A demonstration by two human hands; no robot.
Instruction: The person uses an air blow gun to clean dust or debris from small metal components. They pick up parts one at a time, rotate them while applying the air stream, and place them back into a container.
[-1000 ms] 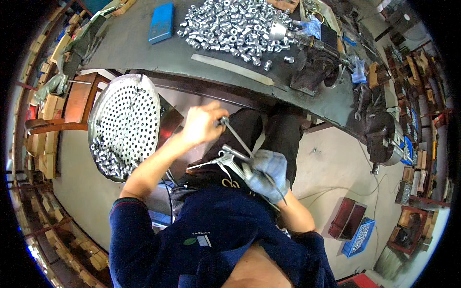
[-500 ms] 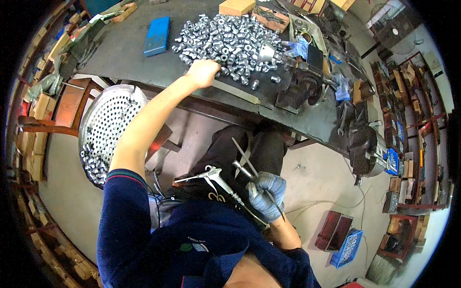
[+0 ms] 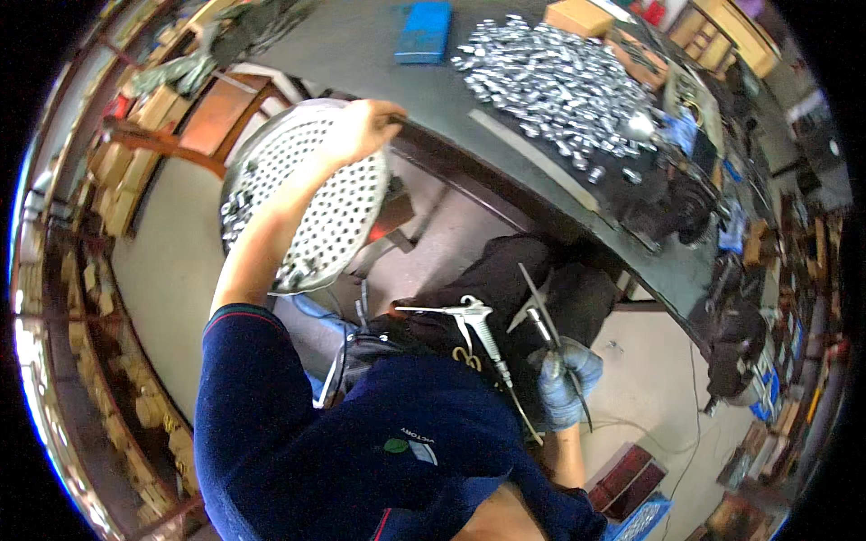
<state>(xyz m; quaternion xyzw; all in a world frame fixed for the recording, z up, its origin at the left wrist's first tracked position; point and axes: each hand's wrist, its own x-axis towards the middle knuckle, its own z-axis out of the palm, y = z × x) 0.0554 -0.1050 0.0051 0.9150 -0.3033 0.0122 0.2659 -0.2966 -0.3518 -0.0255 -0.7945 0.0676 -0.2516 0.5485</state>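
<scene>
My bare left hand (image 3: 365,131) hangs over the far rim of a round perforated metal tray (image 3: 338,212). Its fingers look curled but are smeared by motion, so I cannot tell whether anything is in them. Small metal fittings (image 3: 236,212) lie along the tray's left side, and several more sit at its near edge. In a grey-blue glove, my right hand (image 3: 568,383) grips a slim pointed metal file (image 3: 534,287) and a shiny cylindrical metal piece (image 3: 541,326) above my lap. An air blow gun (image 3: 483,334) lies across my lap.
A large heap of metal fittings (image 3: 550,86) covers part of the dark workbench (image 3: 361,54), beside a blue box (image 3: 424,34) and a flat bar (image 3: 532,158). A wooden chair (image 3: 216,122) stands left of the bench. Red and blue bins (image 3: 627,478) rest on the floor.
My left hand has moved left, from the heap's near edge to over the tray. The view has turned, shifting the bench rightward. My right hand keeps its hold on the file and metal piece.
</scene>
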